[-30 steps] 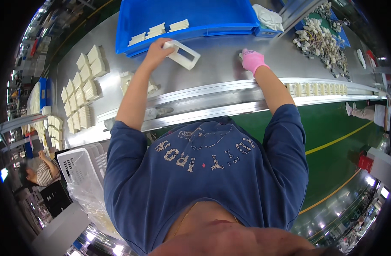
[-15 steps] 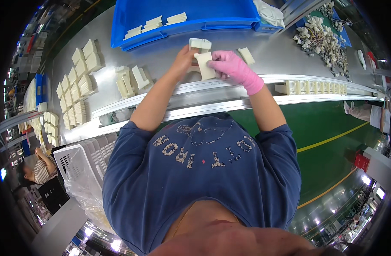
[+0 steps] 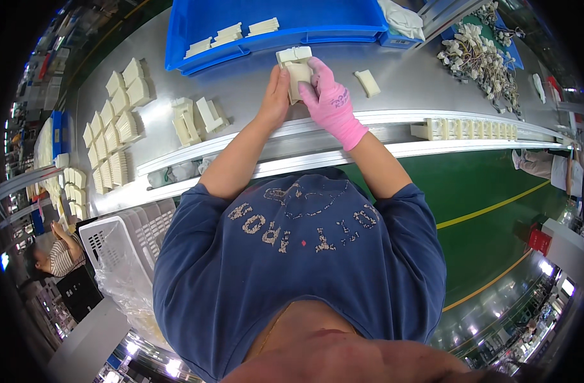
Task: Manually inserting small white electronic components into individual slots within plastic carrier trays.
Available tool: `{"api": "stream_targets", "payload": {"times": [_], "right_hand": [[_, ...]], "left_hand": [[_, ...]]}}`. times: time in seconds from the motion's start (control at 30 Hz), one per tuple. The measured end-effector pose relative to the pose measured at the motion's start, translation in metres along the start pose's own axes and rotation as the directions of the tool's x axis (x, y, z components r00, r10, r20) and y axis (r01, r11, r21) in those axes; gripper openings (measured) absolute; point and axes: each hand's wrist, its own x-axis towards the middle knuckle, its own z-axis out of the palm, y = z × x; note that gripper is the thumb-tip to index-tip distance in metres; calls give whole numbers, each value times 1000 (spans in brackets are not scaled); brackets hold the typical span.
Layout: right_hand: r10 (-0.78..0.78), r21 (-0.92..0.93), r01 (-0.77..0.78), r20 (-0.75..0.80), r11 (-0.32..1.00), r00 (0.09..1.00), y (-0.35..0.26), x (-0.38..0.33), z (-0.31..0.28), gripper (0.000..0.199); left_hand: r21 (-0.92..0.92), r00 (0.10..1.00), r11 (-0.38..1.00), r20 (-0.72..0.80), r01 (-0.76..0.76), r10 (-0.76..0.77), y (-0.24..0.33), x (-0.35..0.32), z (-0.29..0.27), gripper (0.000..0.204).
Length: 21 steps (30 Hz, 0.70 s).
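Observation:
A cream plastic piece (image 3: 299, 78) with a flat face is held between my two hands over the metal table. My bare left hand (image 3: 276, 97) presses along its left side, fingers together. My right hand (image 3: 330, 101), in a pink glove with greyish fingertips, grips its right edge between thumb and fingers. At the far end of this piece is a paler blocky part (image 3: 294, 55), right up against it; whether the two are joined I cannot tell. Right of my gloved hand, a small cream plastic piece (image 3: 368, 83) lies alone on the table.
A blue bin (image 3: 285, 38) with several cream strips stands at the back. Stacked cream parts (image 3: 116, 118) and two loose frames (image 3: 186, 121) lie left. An aluminium rail (image 3: 394, 150) crosses the near edge, with a row of cream parts (image 3: 470, 130). Wired connectors (image 3: 477, 60) pile up right.
The flat cream piece has moved left and up against the paler block. My gloved hand has turned more upright and come left with it, closer to my left hand.

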Motion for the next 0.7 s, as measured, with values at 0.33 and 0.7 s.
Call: {"api": "stream_targets", "payload": {"times": [0.33,0.7], "right_hand": [[51,157,-91,244,983,968,-15,5,-22,44],[-224,485,124,153,865,962,-18,10,-69,56]], "left_hand": [[8,984,989,97,146,-147,2,-3,-3,42],[300,644,836,535,460,-547,41,-13,2,38]]}}
